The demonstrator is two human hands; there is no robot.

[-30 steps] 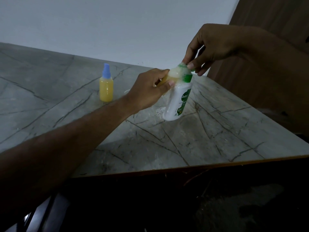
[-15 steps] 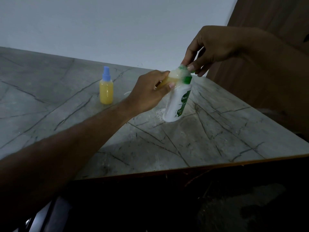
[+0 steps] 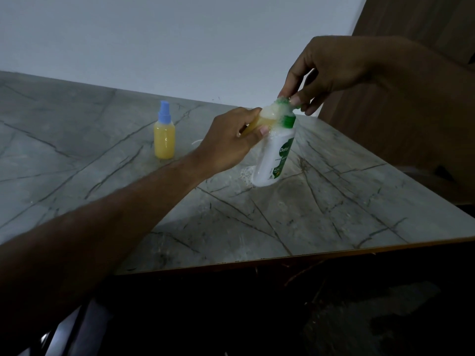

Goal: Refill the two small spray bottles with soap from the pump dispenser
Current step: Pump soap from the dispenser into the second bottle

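Observation:
A white pump dispenser with a green collar stands on the marble table. My right hand pinches its green pump head from above. My left hand grips a small open spray bottle of yellow liquid, tilted with its mouth against the pump spout. White foam covers the mouth and spout. A second small spray bottle, yellow with a blue cap, stands upright to the left, apart from both hands.
Foam and droplets lie on the table at the dispenser's base. A small white thing lies behind my left wrist. A wooden panel rises at the right. The table's front edge runs near me.
Both hands hold the same grip at the dispenser. The view shifted slightly; nothing else moved.

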